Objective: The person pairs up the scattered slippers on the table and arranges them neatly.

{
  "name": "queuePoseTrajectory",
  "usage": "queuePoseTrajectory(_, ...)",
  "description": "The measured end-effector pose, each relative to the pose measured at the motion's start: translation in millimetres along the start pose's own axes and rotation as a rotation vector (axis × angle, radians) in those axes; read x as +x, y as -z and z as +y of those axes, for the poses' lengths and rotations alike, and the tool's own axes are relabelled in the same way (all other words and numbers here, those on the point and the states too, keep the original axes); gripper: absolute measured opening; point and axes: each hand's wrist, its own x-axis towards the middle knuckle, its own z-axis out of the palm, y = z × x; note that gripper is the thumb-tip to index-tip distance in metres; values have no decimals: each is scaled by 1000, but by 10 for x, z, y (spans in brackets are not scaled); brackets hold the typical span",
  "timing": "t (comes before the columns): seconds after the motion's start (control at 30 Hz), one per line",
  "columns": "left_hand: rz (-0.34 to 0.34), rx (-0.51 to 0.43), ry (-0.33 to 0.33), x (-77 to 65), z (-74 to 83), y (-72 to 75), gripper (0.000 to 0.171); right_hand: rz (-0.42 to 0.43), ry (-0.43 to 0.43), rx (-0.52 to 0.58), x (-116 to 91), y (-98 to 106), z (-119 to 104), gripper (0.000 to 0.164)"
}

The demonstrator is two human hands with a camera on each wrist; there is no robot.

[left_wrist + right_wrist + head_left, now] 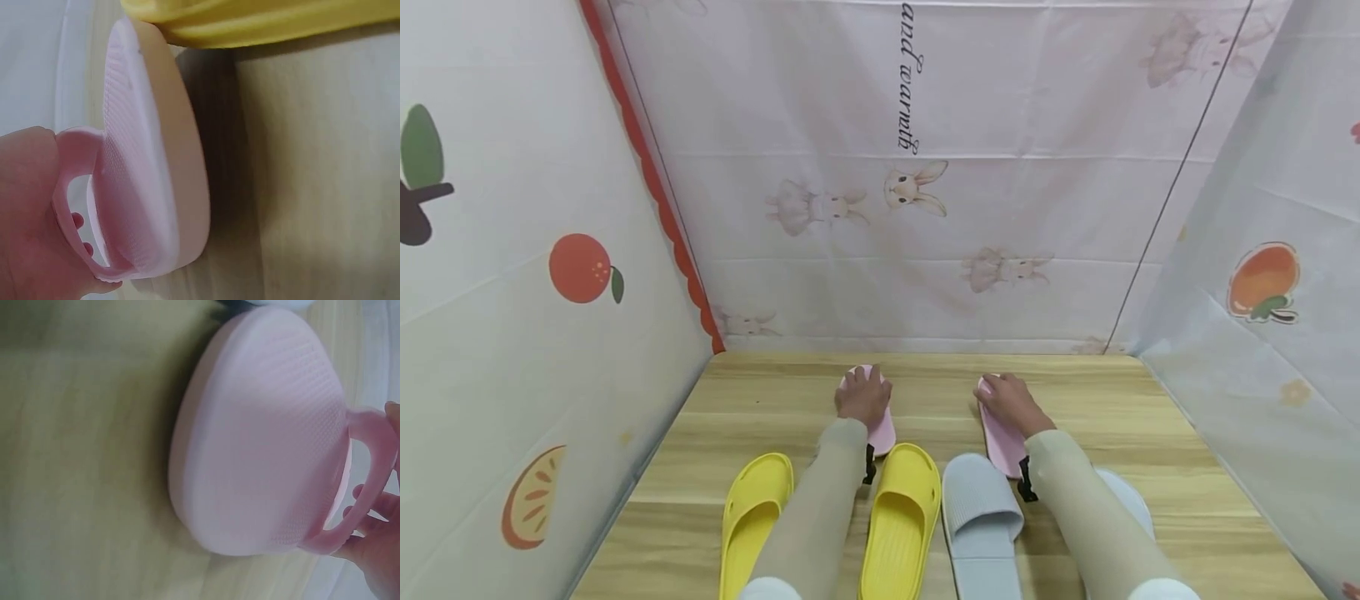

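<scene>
In the head view, my left hand (863,396) holds a pink slipper (882,435) by its strap, palm over the top. The left wrist view shows that slipper's ribbed footbed (134,156) tipped on edge, with fingertips (77,220) showing through the strap opening. My right hand (1011,402) grips the other pink slipper (1002,443) at its strap, farther right. From the right wrist, its wide heel end (250,456) faces the camera and the fingers curl around the strap (375,472). Both toes point toward the back wall.
Nearer me stand two yellow slippers (898,533), one partly behind the left forearm. Right of them are two light grey slippers (983,533), the outer one mostly covered by the right forearm. A printed fabric wall (880,292) bounds the wood-grain surface (932,383) at the back.
</scene>
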Motion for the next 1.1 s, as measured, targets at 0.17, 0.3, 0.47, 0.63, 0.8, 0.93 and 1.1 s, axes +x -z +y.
queuePoseTrajectory(0.17,-24,60,-29,52,48,-22,45,7,2,20,31,5,-29,56)
queuePoseTrajectory(0.3,-35,-45,32,103,94,-28,51,15,11,40,65,-8,-72,55)
queuePoseTrajectory(0.47,-6,-106,37,152,155,-71,51,38,45,1,125,-64,-87,52)
queuePoseTrajectory(0.63,11,-73,7,199,223,-103,51,37,45,-15,192,-76,-73,53)
queuePoseTrajectory(0.8,-23,-85,9,217,270,-41,53,3,38,-15,251,-72,-70,57)
queuePoseTrajectory(0.93,-77,-118,8,256,292,-37,57,-36,22,1,290,-79,-80,61)
queuePoseTrajectory(1.1,-113,-181,13,344,325,-126,60,-74,0,26,305,-73,-144,61)
